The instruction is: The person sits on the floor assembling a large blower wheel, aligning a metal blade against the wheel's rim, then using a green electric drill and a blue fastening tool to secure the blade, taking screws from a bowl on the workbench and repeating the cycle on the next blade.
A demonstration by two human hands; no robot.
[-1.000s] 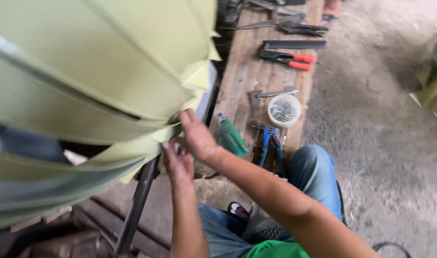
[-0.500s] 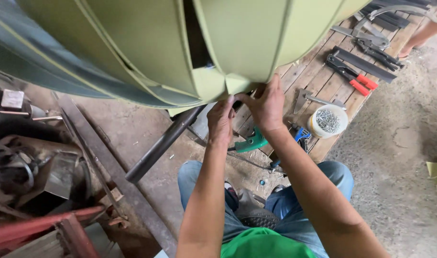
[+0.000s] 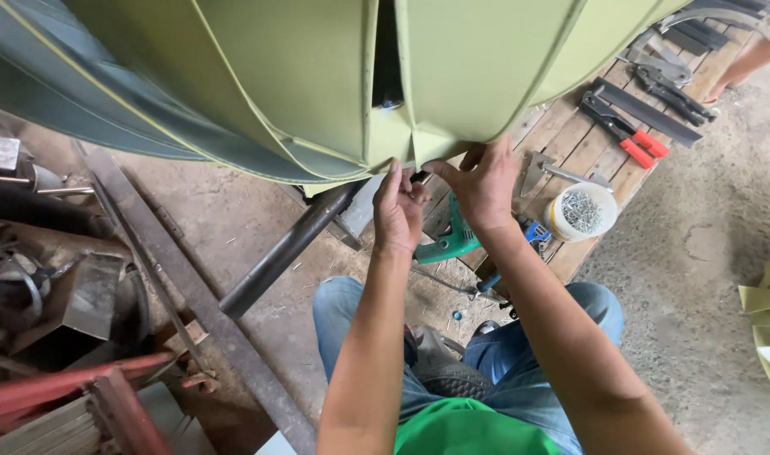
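A large curved shell of pale green sheet-metal panels point(image 3: 318, 76) fills the top of the view. Both hands reach up to its lower edge, where a small folded tab point(image 3: 402, 139) sticks down beside a dark gap between two panels. My left hand point(image 3: 399, 206) pinches the edge just below the tab. My right hand point(image 3: 484, 184) grips the panel's rim beside it, fingers curled over the edge. A green power drill point(image 3: 448, 243) lies on the ground behind my hands, partly hidden.
A wooden pallet point(image 3: 570, 143) holds a tub of rivets point(image 3: 581, 211), red-handled pliers point(image 3: 625, 131), snips and flat bars. A dark steel pipe point(image 3: 292, 244) and an angle-iron bar point(image 3: 191, 295) cross the concrete floor. Scrap metal point(image 3: 48, 286) piles at left. Another person's leg point(image 3: 751, 59) shows top right.
The view has swung left and down, bringing the scrap pile and floor bars into sight. Both hands stayed at the shell's lower edge, now side by side at the folded tab.
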